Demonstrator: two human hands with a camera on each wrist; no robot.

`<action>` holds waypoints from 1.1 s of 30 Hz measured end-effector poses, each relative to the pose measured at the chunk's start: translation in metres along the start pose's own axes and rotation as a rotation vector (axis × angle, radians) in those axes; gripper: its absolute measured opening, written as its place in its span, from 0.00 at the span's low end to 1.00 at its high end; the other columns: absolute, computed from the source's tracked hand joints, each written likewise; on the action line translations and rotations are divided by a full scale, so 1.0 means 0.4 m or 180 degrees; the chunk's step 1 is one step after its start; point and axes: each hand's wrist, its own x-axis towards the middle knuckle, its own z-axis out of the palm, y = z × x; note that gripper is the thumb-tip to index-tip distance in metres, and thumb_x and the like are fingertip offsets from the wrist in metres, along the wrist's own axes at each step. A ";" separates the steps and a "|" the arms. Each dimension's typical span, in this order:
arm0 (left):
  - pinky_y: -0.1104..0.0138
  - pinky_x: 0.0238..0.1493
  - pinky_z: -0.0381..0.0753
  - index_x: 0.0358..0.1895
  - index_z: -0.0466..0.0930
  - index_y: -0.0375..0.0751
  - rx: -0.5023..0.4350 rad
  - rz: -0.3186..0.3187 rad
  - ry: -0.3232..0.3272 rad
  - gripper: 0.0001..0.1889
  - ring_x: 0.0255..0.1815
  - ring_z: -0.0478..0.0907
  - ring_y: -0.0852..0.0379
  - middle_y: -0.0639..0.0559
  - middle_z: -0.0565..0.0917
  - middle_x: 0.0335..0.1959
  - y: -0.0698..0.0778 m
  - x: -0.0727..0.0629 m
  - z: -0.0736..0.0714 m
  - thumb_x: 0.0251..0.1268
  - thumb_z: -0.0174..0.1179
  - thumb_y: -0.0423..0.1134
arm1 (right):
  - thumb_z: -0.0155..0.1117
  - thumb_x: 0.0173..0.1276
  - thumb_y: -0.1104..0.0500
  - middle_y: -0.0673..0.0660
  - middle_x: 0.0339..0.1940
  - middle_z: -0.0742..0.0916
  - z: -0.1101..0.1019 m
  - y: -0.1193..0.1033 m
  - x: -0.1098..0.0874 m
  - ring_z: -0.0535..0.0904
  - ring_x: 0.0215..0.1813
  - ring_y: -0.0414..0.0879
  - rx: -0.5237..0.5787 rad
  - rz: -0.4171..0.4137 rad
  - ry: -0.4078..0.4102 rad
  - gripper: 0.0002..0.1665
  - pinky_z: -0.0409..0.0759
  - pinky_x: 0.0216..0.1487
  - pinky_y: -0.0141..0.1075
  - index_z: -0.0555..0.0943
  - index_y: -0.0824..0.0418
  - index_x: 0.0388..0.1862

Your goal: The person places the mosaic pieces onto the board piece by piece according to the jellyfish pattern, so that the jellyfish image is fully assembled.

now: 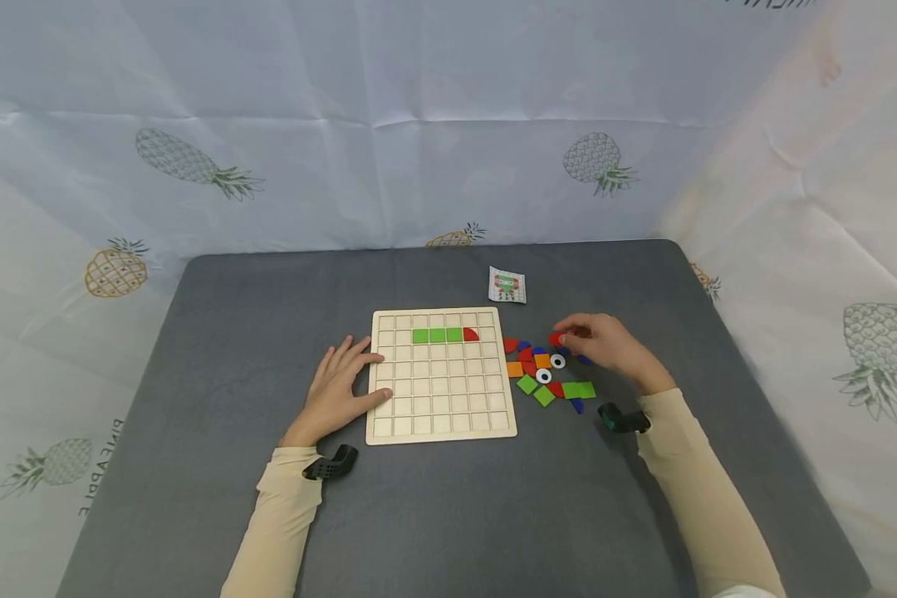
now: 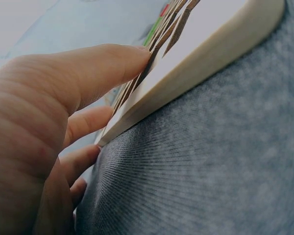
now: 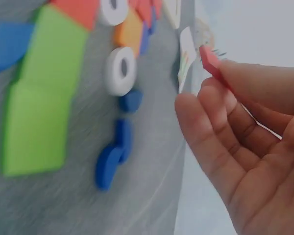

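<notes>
A wooden grid board [image 1: 448, 399] lies on the grey table. In one of its upper rows sit three green square tiles [image 1: 437, 335] with a red quarter-circle tile [image 1: 470, 335] at their right end. My left hand [image 1: 341, 389] rests at the board's left edge, fingers spread and thumb on the rim; the left wrist view shows the thumb [image 2: 112, 61] over the grid. Above the loose pieces, my right hand [image 1: 601, 342] pinches a red tile [image 3: 211, 62] between thumb and fingers. The held tile's full outline is partly hidden by the fingers.
Right of the board lies a loose cluster of green tiles [image 1: 579, 390], orange squares [image 1: 514, 370], blue pieces [image 3: 108, 166], red pieces and white rings [image 3: 121, 71]. A small printed pattern card [image 1: 507, 286] lies beyond the board. A pineapple-print cloth [image 1: 419, 183] hangs behind the table.
</notes>
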 end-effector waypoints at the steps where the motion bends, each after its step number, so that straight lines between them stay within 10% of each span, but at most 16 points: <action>1: 0.45 0.85 0.33 0.67 0.75 0.51 0.0005 0.0004 0.0007 0.33 0.86 0.41 0.43 0.46 0.57 0.83 -0.001 0.000 0.001 0.61 0.68 0.59 | 0.58 0.78 0.59 0.64 0.48 0.87 0.000 -0.006 0.006 0.82 0.39 0.54 0.0041 0.0014 0.0003 0.17 0.82 0.37 0.36 0.81 0.63 0.61; 9: 0.46 0.85 0.33 0.67 0.75 0.51 0.0014 -0.0003 0.0002 0.33 0.86 0.41 0.43 0.47 0.57 0.83 -0.001 -0.002 0.003 0.61 0.68 0.59 | 0.59 0.78 0.54 0.64 0.39 0.86 0.004 -0.079 0.074 0.78 0.36 0.60 0.0328 -0.0040 -0.0070 0.13 0.79 0.35 0.42 0.83 0.58 0.53; 17: 0.46 0.85 0.32 0.67 0.75 0.50 0.0019 -0.0014 -0.0005 0.33 0.86 0.40 0.43 0.47 0.56 0.83 -0.002 -0.001 0.002 0.61 0.68 0.58 | 0.60 0.77 0.50 0.65 0.52 0.86 0.008 -0.156 0.135 0.81 0.51 0.61 0.0484 -0.0193 -0.0152 0.13 0.83 0.53 0.49 0.83 0.57 0.50; 33: 0.47 0.85 0.33 0.68 0.75 0.51 0.0020 0.0023 0.0030 0.33 0.86 0.41 0.44 0.48 0.58 0.83 -0.007 -0.006 0.002 0.61 0.68 0.59 | 0.61 0.77 0.53 0.65 0.52 0.86 0.062 -0.300 0.250 0.79 0.54 0.62 0.0741 -0.0782 -0.0308 0.11 0.80 0.53 0.45 0.84 0.57 0.49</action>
